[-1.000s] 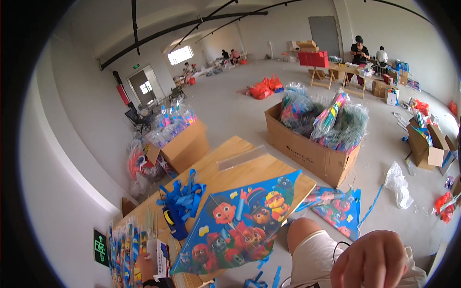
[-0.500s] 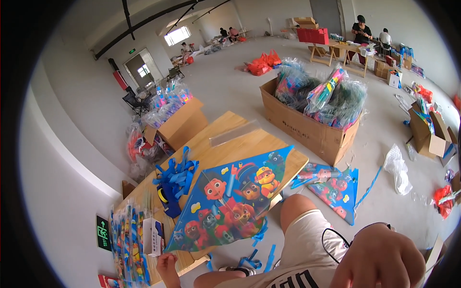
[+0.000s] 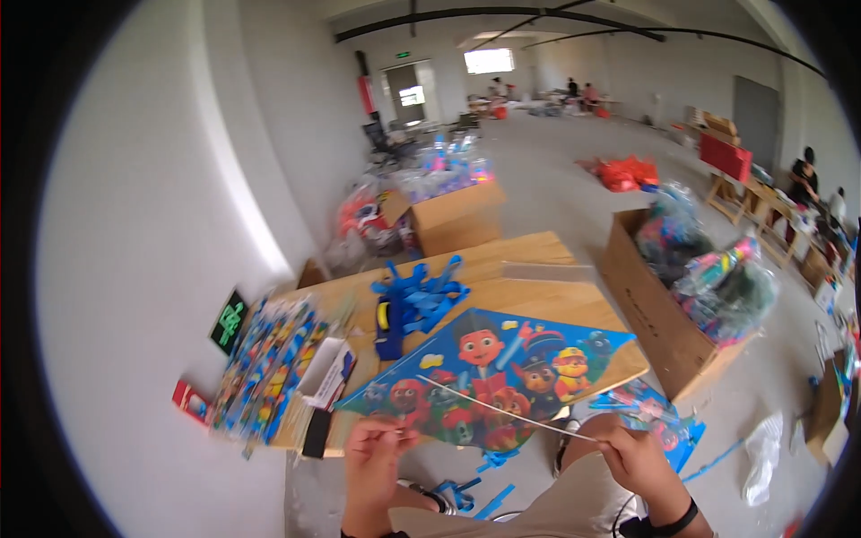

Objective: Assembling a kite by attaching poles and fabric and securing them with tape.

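A blue kite sheet [image 3: 484, 372] printed with cartoon figures lies across the wooden table [image 3: 529, 247], its lower part hanging past the near edge. My right hand [image 3: 639, 462], a black band on its wrist, is closed on the end of a thin white rod [image 3: 511, 414]. The rod slants up and left across the front of the kite. By the kite's lower left edge, my left hand [image 3: 377, 448] has its fingers pinched together; what they hold is too small to make out. A pile of blue ribbons [image 3: 421, 291] rests behind the kite, beside a dark blue holder [image 3: 388, 327] with yellow on it.
An open white box [image 3: 325, 372] and a row of packaged kites [image 3: 269, 359] lie at the table's left end. A clear strip [image 3: 549, 272] lies at the far edge. Large cartons [image 3: 655, 314] stand right and behind. Another printed kite [image 3: 650, 412] is low at the right.
The view has swung left. My right hand has moved from close to the camera to the kite's front, with the white rod now visible in it. My left hand has moved right along the kite's edge.
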Demonstrator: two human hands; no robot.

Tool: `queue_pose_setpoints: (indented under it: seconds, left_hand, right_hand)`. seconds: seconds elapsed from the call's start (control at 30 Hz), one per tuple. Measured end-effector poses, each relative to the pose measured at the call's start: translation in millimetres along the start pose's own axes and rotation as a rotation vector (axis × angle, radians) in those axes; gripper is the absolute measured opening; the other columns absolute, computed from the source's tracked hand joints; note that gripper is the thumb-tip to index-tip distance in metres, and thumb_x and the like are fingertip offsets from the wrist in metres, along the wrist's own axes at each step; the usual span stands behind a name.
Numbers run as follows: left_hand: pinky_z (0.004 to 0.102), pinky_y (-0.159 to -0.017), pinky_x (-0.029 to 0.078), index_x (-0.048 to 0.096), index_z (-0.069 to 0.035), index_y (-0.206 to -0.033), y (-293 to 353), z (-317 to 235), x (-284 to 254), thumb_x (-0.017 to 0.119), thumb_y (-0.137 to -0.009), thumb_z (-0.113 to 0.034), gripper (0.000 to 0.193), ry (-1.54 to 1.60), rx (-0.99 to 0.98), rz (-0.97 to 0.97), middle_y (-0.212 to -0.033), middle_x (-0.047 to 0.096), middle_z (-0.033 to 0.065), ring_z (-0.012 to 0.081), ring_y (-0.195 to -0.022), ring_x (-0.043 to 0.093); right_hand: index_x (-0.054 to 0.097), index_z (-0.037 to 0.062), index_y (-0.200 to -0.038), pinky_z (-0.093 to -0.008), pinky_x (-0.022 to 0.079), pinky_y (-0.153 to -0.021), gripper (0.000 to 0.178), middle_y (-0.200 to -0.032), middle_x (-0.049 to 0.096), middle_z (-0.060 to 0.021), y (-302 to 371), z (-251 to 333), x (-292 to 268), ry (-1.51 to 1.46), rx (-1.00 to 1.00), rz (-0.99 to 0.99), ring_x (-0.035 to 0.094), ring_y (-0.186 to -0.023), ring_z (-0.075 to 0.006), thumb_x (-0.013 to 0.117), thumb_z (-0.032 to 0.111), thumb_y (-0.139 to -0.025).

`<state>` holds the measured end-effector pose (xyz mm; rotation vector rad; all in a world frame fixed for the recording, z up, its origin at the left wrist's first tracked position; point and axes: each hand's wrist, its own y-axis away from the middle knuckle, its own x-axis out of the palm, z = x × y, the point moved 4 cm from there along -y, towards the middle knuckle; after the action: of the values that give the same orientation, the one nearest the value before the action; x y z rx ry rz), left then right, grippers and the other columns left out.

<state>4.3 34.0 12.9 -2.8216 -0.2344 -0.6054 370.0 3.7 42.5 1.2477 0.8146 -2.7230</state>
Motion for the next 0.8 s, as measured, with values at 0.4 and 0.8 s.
queue_pose_setpoints:
  seconds: [0.4,0.8]
  left_hand:
    - [0.0346,-0.084,0.057,0.061,0.002,-0.109,30.8,-11.1,9.2,0.062,-0.092,0.010,0.019,0.189,0.078,-0.003,-0.104,0.067,0.0129,0.0217,-0.089,0.070]
    - [0.0331,-0.078,0.061,0.059,0.000,-0.106,38.6,-32.9,19.3,0.062,-0.096,0.001,0.011,0.143,0.123,-0.019,-0.099,0.066,0.0146,0.0213,-0.086,0.070]
  right_hand:
    - [0.070,0.0112,-0.083,-0.0388,0.050,-0.051,0.015,-0.070,0.062,-0.0095,8.4,-5.8,7.1,0.001,-0.094,0.013,0.063,-0.060,-0.0320,0.073,0.001,-0.072]
    - [0.067,0.0053,-0.081,-0.0365,0.047,-0.051,0.014,-0.067,0.062,-0.0103,4.4,8.8,-0.3,-0.015,-0.121,0.043,0.063,-0.057,-0.0294,0.068,-0.005,-0.071]
